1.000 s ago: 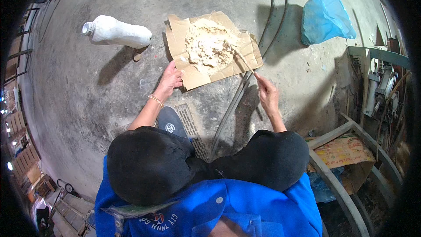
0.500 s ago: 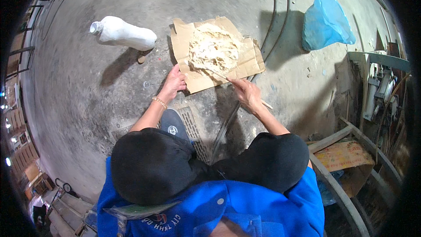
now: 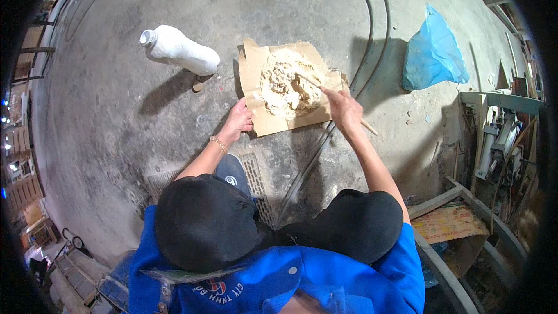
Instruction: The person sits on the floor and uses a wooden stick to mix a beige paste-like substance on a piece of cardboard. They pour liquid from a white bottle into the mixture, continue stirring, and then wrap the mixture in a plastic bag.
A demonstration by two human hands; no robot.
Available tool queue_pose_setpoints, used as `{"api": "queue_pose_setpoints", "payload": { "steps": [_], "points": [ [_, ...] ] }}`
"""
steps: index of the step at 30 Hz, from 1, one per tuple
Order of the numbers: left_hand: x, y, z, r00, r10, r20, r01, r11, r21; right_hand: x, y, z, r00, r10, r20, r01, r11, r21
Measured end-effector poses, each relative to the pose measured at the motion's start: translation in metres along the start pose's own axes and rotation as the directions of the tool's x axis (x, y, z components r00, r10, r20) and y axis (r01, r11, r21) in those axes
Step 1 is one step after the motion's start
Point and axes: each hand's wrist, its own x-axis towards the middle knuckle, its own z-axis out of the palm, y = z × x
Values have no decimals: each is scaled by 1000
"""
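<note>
A torn sheet of brown cardboard (image 3: 250, 72) lies on the floor in front of me, bearing a lumpy heap of cream-coloured paste (image 3: 283, 86). My left hand (image 3: 238, 117), with a beaded bracelet at the wrist, is closed on the cardboard's near left corner. Wrapped round a thin wooden stick (image 3: 369, 128), my right hand (image 3: 345, 111) is above the sheet's right side. The stick's far end reaches into the paste; its other end sticks out past my hand. Fingers of both hands are partly hidden.
Left of the cardboard stands a white plastic bottle (image 3: 181, 51) with its mouth uncapped. To the right are dark hoses (image 3: 387, 17) and a blue plastic bag (image 3: 433, 55). A metal frame (image 3: 436, 202) with a carton is at the lower right; a floor grate (image 3: 257, 180) lies near my foot.
My right hand has moved the stick from the paste's near edge up to its upper right part, and the paste's surface looks reshaped. My left hand stays at the cardboard's corner.
</note>
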Motion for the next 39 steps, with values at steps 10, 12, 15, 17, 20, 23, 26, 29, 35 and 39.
{"api": "queue_pose_setpoints", "payload": {
  "steps": [10, 12, 15, 17, 20, 23, 26, 29, 35, 39],
  "points": [
    [-5, 0, 0, 1000, -1, -25, 1, 1000, -5, -49, 17, -13, 977, -33, 210, 34, 999, -1],
    [-4, 1, 3, 1000, 12, -3, -12, 1000, -7, -49, 34, -21, 990, -7, 141, 0, 999, 45],
    [-9, -4, -10, 999, 9, -31, -8, 1000, 19, -37, 12, -43, 993, 10, 117, -11, 1000, 7],
    [-9, -4, -10, 999, -5, -41, 7, 999, 39, -29, 5, -45, 996, 7, 87, -4, 999, -34],
    [-4, 0, 2, 1000, 1, -25, -1, 1000, -27, -4, 18, -36, 999, -33, -10, 33, 998, -55],
    [-5, -3, -7, 1000, 2, -21, -2, 1000, -3, 24, 13, -24, 997, -46, -60, 46, 999, 2],
    [-4, -2, -4, 1000, -3, -17, 3, 1000, -8, 41, 21, -14, 995, -68, -67, 69, 997, 18],
    [-8, -1, -8, 1000, 2, -10, -2, 999, 32, 55, 24, -7, 996, -83, -34, 84, 996, 20],
    [-4, 5, 5, 1000, -13, -13, 13, 999, 34, 58, 35, 7, 992, -115, 54, 112, 993, 43],
    [-8, 1, -5, 999, -12, -31, 13, 999, 40, 34, 16, -4, 972, -157, 172, 139, 984, 115]
  ]
}}
